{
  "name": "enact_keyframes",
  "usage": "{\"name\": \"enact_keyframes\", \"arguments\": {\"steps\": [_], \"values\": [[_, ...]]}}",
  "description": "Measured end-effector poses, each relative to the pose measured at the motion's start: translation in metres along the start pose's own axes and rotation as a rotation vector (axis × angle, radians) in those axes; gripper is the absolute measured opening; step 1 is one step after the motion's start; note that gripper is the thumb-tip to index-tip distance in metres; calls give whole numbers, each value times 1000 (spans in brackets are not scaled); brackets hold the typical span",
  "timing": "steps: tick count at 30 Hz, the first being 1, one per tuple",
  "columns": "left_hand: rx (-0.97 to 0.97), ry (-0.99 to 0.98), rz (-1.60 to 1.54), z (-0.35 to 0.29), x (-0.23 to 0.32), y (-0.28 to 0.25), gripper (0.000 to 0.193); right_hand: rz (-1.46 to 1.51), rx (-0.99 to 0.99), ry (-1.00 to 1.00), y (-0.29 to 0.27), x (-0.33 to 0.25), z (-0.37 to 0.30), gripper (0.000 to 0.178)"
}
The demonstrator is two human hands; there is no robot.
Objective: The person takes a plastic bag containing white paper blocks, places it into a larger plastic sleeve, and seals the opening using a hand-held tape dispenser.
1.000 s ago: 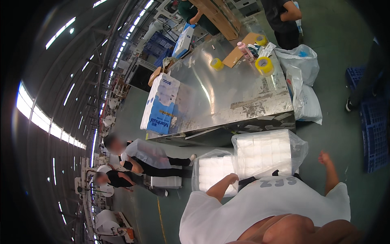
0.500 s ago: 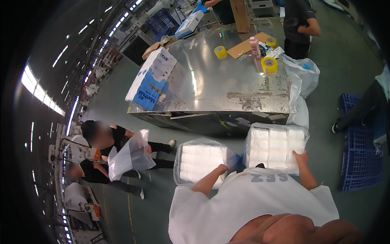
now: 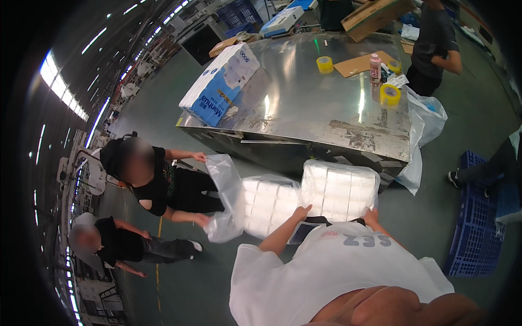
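Observation:
In front of my body stands a clear plastic bag packed with rows of white, paper-like bundles. My left hand has its fingers closed at the bag's near left corner. My right hand grips the near right corner, its fingertips partly hidden. Just left of this bag, a second bundle of white blocks stands in clear plastic. A co-worker in black holds a loose clear plastic bag with both hands at that bundle's left end. The undersides of both bundles are out of sight.
A metal-topped table lies beyond the bags. On it are a blue-and-white package, yellow tape rolls, a pink bottle and cardboard. Blue plastic pallets lie at right. Other people stand around.
My left hand has gone from the left bundle to the right bag, which has shifted left. The co-worker has stepped closer and brought the loose plastic to the left bundle.

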State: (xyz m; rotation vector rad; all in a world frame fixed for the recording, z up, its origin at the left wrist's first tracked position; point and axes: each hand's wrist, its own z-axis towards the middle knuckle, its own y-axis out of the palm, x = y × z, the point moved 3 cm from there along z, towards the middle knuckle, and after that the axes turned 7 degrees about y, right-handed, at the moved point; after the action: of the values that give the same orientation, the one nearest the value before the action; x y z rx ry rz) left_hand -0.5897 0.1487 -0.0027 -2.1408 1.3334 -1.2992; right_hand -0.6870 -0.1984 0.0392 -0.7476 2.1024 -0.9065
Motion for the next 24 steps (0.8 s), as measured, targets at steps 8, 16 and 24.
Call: {"name": "enact_keyframes", "arguments": {"steps": [8, 16, 24], "values": [[355, -126, 174, -24, 21, 9, 47, 218, -142, -305, 24, 5, 31, 23], [189, -59, 207, -22, 11, 0, 54, 46, -269, -36, 36, -6, 25, 31], [78, 132, 177, -18, 30, 30, 50, -31, -289, 121, 21, 10, 17, 36]]}}
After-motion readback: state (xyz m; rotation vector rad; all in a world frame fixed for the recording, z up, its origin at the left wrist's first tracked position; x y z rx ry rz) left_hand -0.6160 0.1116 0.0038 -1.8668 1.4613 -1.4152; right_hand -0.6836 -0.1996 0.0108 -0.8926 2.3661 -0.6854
